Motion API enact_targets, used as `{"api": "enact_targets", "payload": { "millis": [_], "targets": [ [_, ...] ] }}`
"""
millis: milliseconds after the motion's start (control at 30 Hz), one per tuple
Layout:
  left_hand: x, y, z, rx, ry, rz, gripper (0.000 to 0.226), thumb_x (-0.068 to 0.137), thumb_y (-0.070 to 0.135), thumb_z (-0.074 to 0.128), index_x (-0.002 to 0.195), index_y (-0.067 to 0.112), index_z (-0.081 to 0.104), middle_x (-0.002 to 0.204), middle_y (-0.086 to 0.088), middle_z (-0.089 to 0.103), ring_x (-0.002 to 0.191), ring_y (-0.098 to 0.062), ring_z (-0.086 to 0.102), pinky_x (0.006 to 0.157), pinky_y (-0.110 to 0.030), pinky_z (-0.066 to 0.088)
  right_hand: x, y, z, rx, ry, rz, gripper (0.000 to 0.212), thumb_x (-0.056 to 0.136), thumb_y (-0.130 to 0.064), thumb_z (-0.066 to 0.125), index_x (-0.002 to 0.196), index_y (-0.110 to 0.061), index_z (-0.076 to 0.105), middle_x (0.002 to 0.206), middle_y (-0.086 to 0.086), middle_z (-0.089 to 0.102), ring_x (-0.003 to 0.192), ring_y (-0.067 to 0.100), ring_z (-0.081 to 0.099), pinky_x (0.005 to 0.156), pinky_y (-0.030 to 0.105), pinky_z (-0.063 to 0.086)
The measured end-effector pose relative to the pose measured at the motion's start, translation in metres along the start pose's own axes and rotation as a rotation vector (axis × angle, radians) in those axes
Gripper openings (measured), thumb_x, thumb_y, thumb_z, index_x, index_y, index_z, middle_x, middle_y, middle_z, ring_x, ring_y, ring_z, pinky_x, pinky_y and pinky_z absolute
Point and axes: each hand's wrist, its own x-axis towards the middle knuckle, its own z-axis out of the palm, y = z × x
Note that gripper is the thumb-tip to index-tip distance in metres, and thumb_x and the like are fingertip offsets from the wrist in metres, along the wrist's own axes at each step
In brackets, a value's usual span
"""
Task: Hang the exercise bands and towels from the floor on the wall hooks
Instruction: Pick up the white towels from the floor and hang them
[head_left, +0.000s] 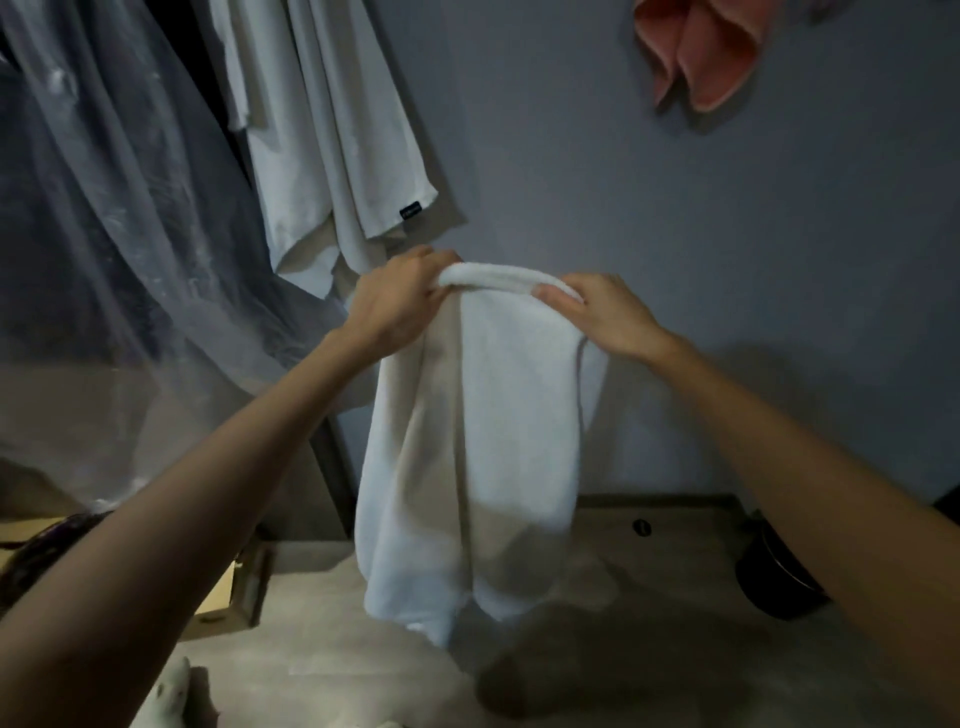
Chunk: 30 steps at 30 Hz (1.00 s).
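Item: white towel (478, 441), held up in front of the grey wall (727, 234), clear of the floor (649, 649). Its top edge is rolled into a thick band between both hands; the rest hangs in loose folds, the lowest corner near the floor but apparently not touching it.

Left hand (397, 301): grip closed over the left end of the rolled edge, fingers wrapped on top.
Right hand (605, 312): grip closed on the right end, thumb pressed along the front of the roll.

Nearby: a pale cloth (332, 156) hanging at upper left, a pink towel (698, 52) hanging at the top right, clear plastic sheeting (104, 208) draped at left, and a dark round container (779, 571) on the floor at right. No free hook is visible; the hooks themselves lie outside the frame or behind fabric.

Risks, as judged:
- The thick roll may not seat on a hook, so the towel could slide off once released.
- Letting go with one hand early would let the weight drag the towel down to the floor.
- Lifting leftward could snag the hanging cloth or the sheeting and pull it loose.
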Motion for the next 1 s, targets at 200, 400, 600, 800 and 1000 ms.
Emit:
{"api": "enact_targets", "payload": {
  "millis": [200,400,600,800,1000],
  "targets": [
    [-0.02,0.019,-0.03,0.167,-0.039,-0.114,0.031,0.09,0.051,0.05,0.095,0.022,0.059,0.095,-0.004,0.061,0.088,-0.029,0.06,0.075,-0.046,0.05,-0.024,-0.017,-0.024,0.298,0.136,-0.074,0.038,0.09,-0.039,0.054,0.067,-0.01,0.053,0.065,-0.001,0.04,0.063,0.007,0.036,0.059,0.03,0.029],
    [-0.038,0.014,-0.035,0.193,-0.33,-0.353,0.051,0.089,0.054,0.051,0.112,0.009,0.059,0.099,-0.013,0.062,0.085,-0.028,0.059,0.073,-0.036,0.047,-0.015,-0.059,-0.051,0.29,0.311,-0.128,0.042,0.091,-0.04,0.052,0.058,-0.021,0.034,0.055,-0.009,0.03,0.052,0.003,0.029,0.05,0.02,0.025],
    [-0.036,-0.009,-0.04,-0.332,-0.316,-0.42,0.037,0.091,0.043,0.054,0.108,0.011,0.062,0.09,-0.007,0.063,0.082,-0.024,0.06,0.074,-0.035,0.05,0.004,-0.06,-0.049,0.301,0.268,-0.078,0.03,0.089,-0.035,0.059,0.064,-0.018,0.056,0.06,-0.01,0.046,0.058,0.001,0.041,0.057,0.024,0.033],
    [0.01,0.009,-0.064,-0.897,-0.175,-0.338,0.022,0.091,0.037,0.058,0.105,0.02,0.064,0.091,-0.002,0.068,0.077,-0.011,0.066,0.074,-0.028,0.054,0.036,-0.07,-0.082,0.322,0.315,-0.063,0.01,0.091,-0.023,0.056,0.084,-0.018,0.062,0.079,-0.001,0.057,0.075,0.01,0.05,0.068,0.027,0.037],
    [0.09,0.035,-0.097,-0.78,0.052,-0.117,0.017,0.093,0.041,0.053,0.09,0.026,0.061,0.087,0.009,0.062,0.08,-0.005,0.059,0.075,-0.015,0.047,0.059,-0.094,-0.099,0.291,0.137,-0.06,0.028,0.089,-0.035,0.06,0.078,-0.01,0.063,0.07,-0.006,0.054,0.064,0.004,0.048,0.056,0.023,0.036]
  ]
}}
